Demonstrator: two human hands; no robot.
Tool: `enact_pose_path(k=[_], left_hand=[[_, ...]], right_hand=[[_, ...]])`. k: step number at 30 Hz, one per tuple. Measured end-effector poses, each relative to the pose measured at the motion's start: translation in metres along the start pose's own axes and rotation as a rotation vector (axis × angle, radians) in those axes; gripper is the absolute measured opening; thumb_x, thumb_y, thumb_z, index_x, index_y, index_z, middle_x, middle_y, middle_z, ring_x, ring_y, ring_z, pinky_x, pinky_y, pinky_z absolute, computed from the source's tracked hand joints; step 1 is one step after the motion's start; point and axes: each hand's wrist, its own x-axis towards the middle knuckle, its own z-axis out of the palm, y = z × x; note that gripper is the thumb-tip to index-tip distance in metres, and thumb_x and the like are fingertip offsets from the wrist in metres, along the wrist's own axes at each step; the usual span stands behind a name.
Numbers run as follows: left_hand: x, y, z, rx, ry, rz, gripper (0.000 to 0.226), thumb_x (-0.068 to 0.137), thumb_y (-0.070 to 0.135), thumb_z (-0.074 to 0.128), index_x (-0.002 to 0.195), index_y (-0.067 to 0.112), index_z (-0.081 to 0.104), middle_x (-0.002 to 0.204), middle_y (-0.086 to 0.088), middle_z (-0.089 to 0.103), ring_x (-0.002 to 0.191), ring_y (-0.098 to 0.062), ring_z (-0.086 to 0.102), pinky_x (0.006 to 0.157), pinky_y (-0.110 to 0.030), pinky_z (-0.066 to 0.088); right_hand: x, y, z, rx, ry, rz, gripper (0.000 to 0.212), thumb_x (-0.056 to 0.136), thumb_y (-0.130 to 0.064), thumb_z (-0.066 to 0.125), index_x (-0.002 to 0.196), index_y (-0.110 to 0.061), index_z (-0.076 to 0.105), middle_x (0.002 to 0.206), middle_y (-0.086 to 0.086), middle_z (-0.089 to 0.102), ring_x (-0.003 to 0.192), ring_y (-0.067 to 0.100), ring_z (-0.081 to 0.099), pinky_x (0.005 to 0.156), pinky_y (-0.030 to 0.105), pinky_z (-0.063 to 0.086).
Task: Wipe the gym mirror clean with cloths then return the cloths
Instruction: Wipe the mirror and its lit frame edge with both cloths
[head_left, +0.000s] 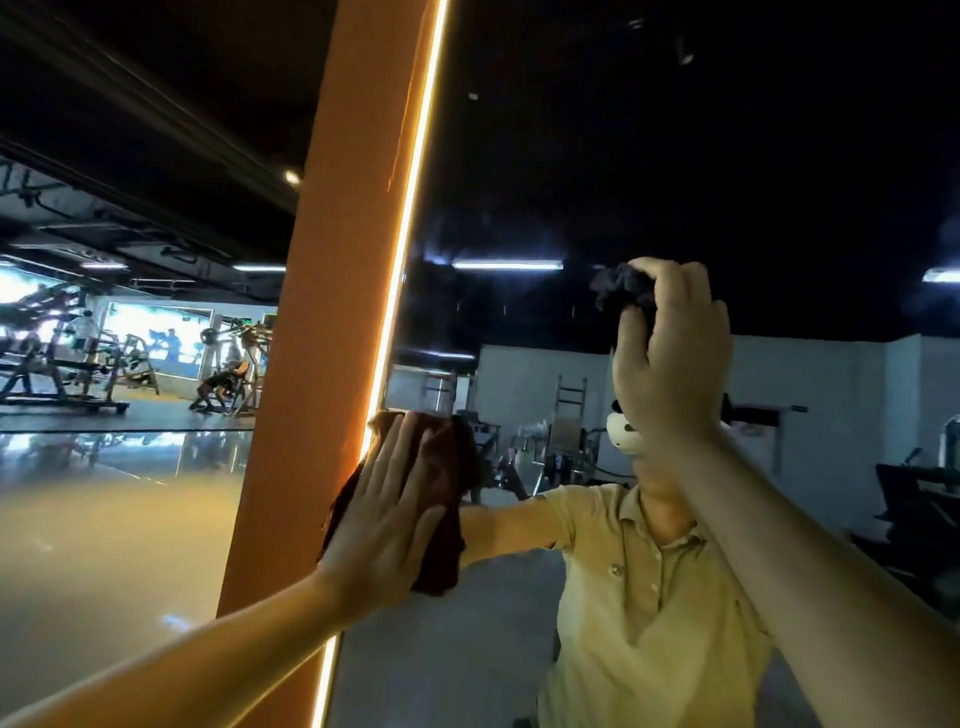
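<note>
Left hand (384, 514) flat, fingers straight, presses dark red cloth (449, 467) on mirror (571, 156) at its left edge, beside glowing light strip (410, 208) and orange pillar (337, 312). Right hand (670, 358) higher up, fingers curled round bunched black cloth (621, 288) against glass.

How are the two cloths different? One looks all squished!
The reddish-brown cloth is spread out flat; the dark grey cloth is scrunched into a ball. The left hand presses the reddish-brown cloth with straight fingers; the right hand grips the dark grey cloth with curled fingers. The reddish-brown cloth is lower, the dark grey cloth higher. Both are held up at the mirror.
</note>
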Motion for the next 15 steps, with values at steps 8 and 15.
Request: enact_pose_path(k=[8,15], left_hand=[[0.210,-0.005,-0.066,0.006,0.003,-0.159,0.075,0.111,0.053,0.024,0.168,0.013,-0.004,0.175,-0.013,-0.012,0.162,-0.029,-0.010,0.132,-0.052,0.002],[0.158,0.010,-0.022,-0.026,0.190,-0.096,0.069,0.111,0.048,0.022,0.168,0.012,0.008,0.176,-0.010,0.000,0.163,-0.025,-0.002,0.132,-0.046,0.001]], right_hand=[[-0.060,-0.007,-0.013,-0.066,-0.198,-0.138,0.032,0.100,-0.021,0.045,0.131,-0.015,0.052,0.115,0.004,0.052,0.085,0.008,0.039,0.072,0.033,0.041],[-0.062,0.001,-0.006,-0.127,-0.168,-0.178,0.034,0.100,-0.023,0.044,0.131,-0.015,0.053,0.116,0.007,0.056,0.086,0.015,0.047,0.075,0.032,0.037]])
